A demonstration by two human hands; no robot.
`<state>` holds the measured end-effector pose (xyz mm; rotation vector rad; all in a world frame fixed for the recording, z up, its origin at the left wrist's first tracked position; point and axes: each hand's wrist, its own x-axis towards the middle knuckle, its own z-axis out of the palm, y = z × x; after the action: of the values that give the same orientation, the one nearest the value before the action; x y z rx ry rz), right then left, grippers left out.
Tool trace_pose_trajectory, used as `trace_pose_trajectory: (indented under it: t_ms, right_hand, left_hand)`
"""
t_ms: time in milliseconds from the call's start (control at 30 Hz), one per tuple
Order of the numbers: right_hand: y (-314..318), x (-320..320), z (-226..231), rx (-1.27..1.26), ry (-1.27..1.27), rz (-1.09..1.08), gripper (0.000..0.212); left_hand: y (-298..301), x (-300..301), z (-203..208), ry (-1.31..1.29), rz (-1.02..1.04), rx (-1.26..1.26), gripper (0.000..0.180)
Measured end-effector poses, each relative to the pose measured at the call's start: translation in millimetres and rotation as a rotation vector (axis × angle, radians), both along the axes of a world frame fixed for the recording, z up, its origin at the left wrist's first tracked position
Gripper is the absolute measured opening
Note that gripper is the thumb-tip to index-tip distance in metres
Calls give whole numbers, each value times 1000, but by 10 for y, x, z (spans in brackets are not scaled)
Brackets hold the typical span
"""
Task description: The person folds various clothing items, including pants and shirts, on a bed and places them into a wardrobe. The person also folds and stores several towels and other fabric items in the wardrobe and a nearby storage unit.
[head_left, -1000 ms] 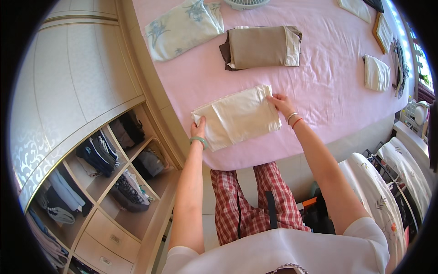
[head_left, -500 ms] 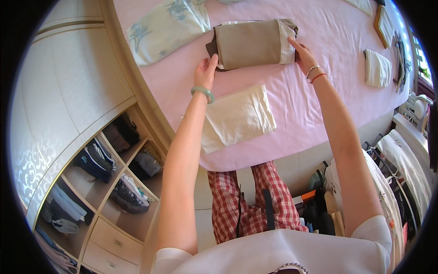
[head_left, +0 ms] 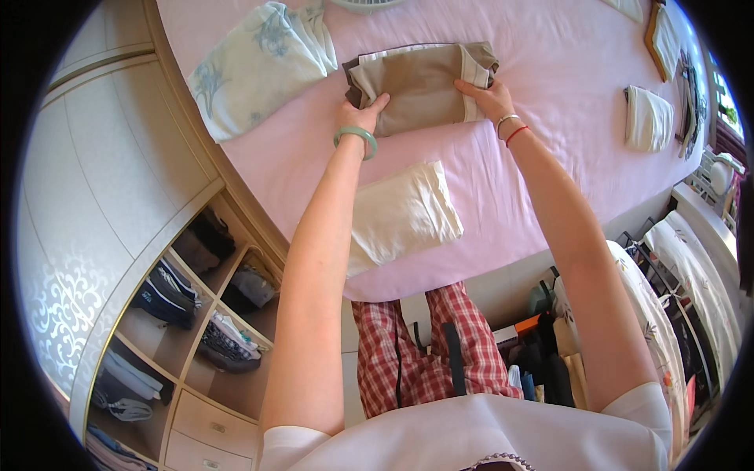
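A folded stack of brown and dark cloth (head_left: pixel 420 86), with a pale band at its right end, is on the pink-covered bed. My left hand (head_left: pixel 361 115) grips its left end, thumb on top and fingers hidden underneath. At the right end my right hand (head_left: pixel 488 99) holds it the same way, thumb over the pale band. Nearer to me lies a folded cream cloth (head_left: pixel 404 213), partly behind my left forearm. A folded pale cloth with blue-grey flower prints (head_left: pixel 263 71) rests at the upper left.
A pink sheet (head_left: pixel 503 196) covers the bed. At its right are a folded white cloth (head_left: pixel 649 119) and dark hangers (head_left: pixel 689 110). Open wardrobe shelves (head_left: pixel 169 345) with clothes stand at the left. Bags and boxes (head_left: pixel 542 345) sit beside my legs; covered garments (head_left: pixel 691 275) are at the right.
The brown cloth has shifted slightly toward me and its top has creased. Both hands have a fuller grip on its ends. The whole view has turned a little.
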<state>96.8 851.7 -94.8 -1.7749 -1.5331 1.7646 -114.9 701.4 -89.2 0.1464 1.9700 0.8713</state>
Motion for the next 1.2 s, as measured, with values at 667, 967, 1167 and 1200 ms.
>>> trace_pose_trajectory:
  t_ms: [667,967,1167,1200]
  right_hand:
    - [-16,8,105,-20,22,73,56]
    - [-1027,523,159,-253,231,-130,42]
    - [-1841,661,111,-360,93,191,52]
    - [-1947,673,105,-315,-7,221,50]
  left_hand:
    - [-317,-134,213,-61,-88,-17,64]
    - [-2037,-28,106,385,47,2,56]
    - [-3104,319,77,10,531,-42,62]
    - [-3149,367,114,-259,533,-39,65]
